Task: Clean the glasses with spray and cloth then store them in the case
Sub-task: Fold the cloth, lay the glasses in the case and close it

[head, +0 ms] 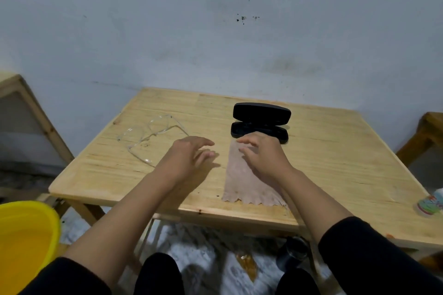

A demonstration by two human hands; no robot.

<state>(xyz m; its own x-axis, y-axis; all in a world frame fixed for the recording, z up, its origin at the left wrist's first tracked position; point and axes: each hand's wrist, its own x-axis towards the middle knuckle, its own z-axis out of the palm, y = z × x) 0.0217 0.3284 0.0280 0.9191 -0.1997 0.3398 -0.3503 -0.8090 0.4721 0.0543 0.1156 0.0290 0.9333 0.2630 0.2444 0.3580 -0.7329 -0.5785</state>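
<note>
Opening step, nothing yet cleaned. Both hands released: right hand (261, 158) over cloth (242, 184), left hand (189, 155) hovering above surface (335, 151). Beyond, glasses (148, 136) lying unfolded; case (261, 122) open. Next, probably: lifting glasses.

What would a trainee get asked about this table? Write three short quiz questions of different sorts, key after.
1. True or false: the black case lies open on the wooden table.
2. The clear glasses lie: A) inside the case, B) on the table by the left hand, C) on the cloth.
3. Fill in: the right hand is over the pinkish ____.

Key: 1 true. 2 B. 3 cloth.
</note>
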